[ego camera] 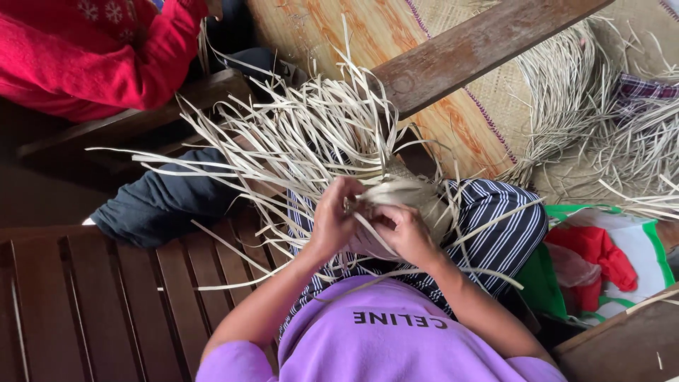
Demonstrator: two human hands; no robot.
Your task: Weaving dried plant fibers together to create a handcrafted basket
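Dark slatted wooden bench beneath me, my left hand and right hand pinch pale flat straw strips beside a small woven patch, most strands yet loose.

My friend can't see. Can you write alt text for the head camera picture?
Seen from above, a person's left hand and right hand pinch pale straw strips that fan out from a woven piece on their lap. They sit on a dark wooden bench; another person in a red sweater sits nearby.
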